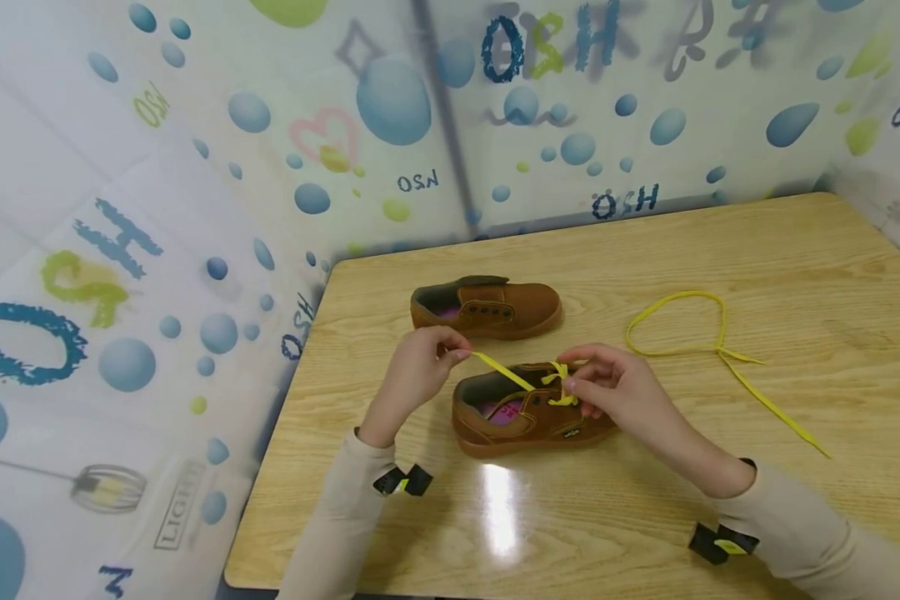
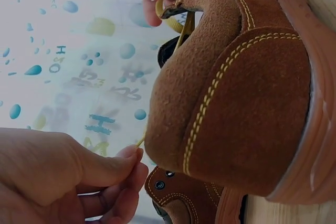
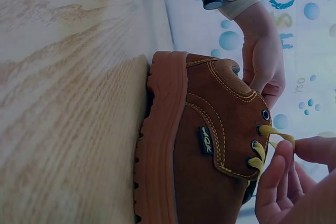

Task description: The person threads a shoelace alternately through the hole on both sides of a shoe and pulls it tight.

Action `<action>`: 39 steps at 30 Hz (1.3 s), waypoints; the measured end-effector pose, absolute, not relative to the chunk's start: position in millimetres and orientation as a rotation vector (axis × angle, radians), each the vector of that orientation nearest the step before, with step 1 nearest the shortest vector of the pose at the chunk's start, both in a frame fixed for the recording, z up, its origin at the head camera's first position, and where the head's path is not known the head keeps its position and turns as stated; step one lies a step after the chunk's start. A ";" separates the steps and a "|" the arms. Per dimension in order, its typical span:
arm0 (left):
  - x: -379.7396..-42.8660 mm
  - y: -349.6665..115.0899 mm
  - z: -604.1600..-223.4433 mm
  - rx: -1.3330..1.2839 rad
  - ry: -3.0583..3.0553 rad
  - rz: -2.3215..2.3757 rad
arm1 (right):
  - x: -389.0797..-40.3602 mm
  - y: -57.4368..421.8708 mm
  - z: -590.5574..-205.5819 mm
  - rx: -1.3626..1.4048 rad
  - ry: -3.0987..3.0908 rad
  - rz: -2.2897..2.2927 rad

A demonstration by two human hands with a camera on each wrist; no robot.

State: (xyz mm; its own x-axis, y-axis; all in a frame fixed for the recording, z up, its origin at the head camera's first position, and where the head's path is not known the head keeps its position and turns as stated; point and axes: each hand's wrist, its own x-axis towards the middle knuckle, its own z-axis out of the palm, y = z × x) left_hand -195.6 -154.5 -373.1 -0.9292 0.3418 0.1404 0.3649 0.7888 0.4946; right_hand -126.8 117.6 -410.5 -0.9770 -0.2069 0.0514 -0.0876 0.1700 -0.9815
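Observation:
A brown lace-up shoe [image 1: 487,435] with yellow stitching stands upright on the table, its toe to the right. A yellow shoelace [image 1: 504,370] runs through several of its eyelets. My left hand [image 1: 417,368] pinches one length of this lace between thumb and forefinger, pulled taut above the heel opening. Over the front of the shoe, my right hand [image 1: 624,392] pinches the lace by the eyelets, between thumb and fingertips in the right wrist view. The toe is partly hidden behind that hand. The left wrist view shows the suede heel [image 2: 247,114] up close.
A second brown shoe [image 1: 528,310], with bare eyelets, sits just behind the first. To the right, a loose yellow shoelace [image 1: 776,410] lies looped on the wooden table [image 1: 607,517]. Patterned curtains [image 1: 570,125] stand close along the back and left table edges.

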 end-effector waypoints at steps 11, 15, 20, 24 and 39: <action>-197.8 -163.3 -365.9 -0.511 -2.938 -0.857 | -121.8 115.9 -414.6 -0.284 2.239 -1.981; -197.9 -167.0 -362.9 -0.487 -2.930 -0.862 | -121.1 116.0 -414.0 -0.261 2.178 -1.986; -198.3 -170.7 -360.5 -0.483 -2.913 -0.875 | -119.8 116.1 -413.5 -0.230 2.160 -1.986; -198.6 -173.7 -359.4 -0.471 -2.900 -0.866 | -119.1 115.6 -412.8 -0.218 2.249 -1.953; -199.0 -176.2 -357.3 -0.454 -2.879 -0.882 | -114.5 98.0 -417.6 -0.575 3.204 -1.114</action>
State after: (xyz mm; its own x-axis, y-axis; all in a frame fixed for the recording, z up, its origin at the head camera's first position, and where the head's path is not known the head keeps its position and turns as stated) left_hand -199.0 -176.2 -357.3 -0.9510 0.2531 0.1777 0.3092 0.7883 0.5319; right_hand -114.5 98.0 -417.6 -0.9011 -0.2089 0.3800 -0.3996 0.7402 -0.5408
